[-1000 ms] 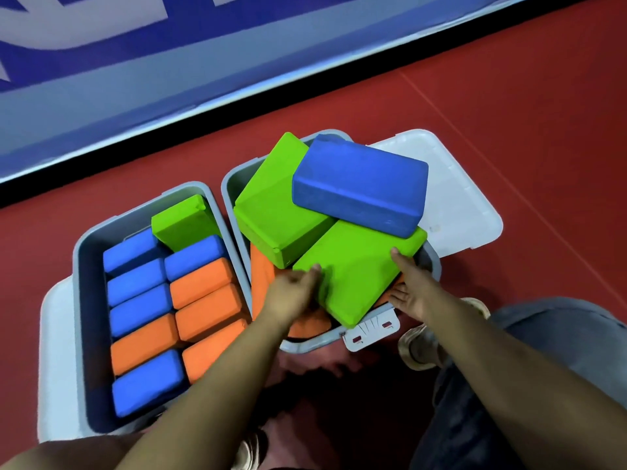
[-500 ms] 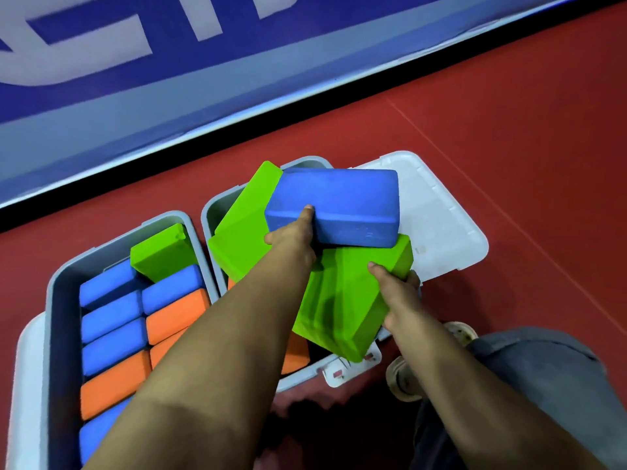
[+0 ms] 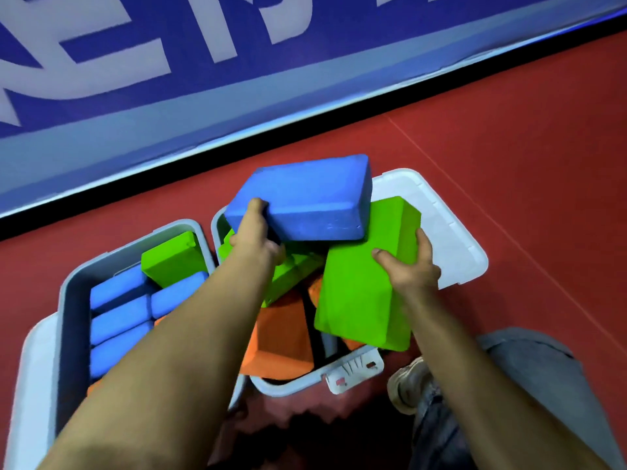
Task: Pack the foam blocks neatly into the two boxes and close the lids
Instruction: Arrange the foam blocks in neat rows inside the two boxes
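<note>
Two hands are each lifting a foam block above the right box. The left hand grips the near left corner of the large blue block, thumb on top; the right hand clasps the large green block, which is tilted on end. Two grey boxes sit side by side on the red floor. The left box holds five visible small blue blocks and one small green block. Inside the right box lie another green block and at least two orange blocks. Half a second ago both held blocks rested lower on the pile; now they are raised and drawn apart.
</note>
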`<move>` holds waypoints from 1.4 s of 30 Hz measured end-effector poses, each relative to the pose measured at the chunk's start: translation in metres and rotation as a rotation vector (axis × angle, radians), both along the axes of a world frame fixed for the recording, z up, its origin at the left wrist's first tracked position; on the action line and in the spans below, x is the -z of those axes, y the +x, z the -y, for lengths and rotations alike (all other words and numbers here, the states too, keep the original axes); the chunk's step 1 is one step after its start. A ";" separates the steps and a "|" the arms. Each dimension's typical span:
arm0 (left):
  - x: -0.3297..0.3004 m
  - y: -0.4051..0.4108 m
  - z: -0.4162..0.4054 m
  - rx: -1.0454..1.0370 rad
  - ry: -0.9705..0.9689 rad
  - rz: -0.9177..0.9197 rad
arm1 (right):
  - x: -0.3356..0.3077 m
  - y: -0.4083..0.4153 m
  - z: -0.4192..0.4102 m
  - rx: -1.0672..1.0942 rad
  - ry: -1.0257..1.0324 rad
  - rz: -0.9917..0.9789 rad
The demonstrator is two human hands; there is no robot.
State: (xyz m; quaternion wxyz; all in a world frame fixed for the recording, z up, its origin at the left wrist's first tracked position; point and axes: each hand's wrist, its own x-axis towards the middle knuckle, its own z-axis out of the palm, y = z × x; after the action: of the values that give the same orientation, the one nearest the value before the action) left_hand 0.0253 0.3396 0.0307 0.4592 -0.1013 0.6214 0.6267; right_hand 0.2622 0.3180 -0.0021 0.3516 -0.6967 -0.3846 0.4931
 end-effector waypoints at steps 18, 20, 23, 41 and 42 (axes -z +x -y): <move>0.023 -0.177 0.236 0.187 0.033 -0.431 | -0.056 -0.073 0.031 -0.467 0.671 0.595; 0.028 -0.181 0.236 0.209 -0.034 -0.433 | -0.047 -0.073 0.031 -0.463 0.600 0.577; 0.029 -0.187 0.225 0.245 -0.073 -0.516 | -0.030 -0.069 0.033 -0.404 0.570 0.471; -0.029 -0.090 0.057 1.025 -0.154 -2.297 | -0.040 -0.037 -0.014 -0.258 0.331 0.446; -0.021 -0.084 0.051 1.073 -0.151 -2.347 | -0.044 -0.033 -0.016 -0.242 0.341 0.443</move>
State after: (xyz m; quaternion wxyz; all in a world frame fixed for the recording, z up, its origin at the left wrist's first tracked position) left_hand -0.0584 0.2882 0.0521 -0.1721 0.7414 0.6473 0.0424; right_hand 0.2288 0.3335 0.0416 0.3095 -0.6674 -0.6094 0.2957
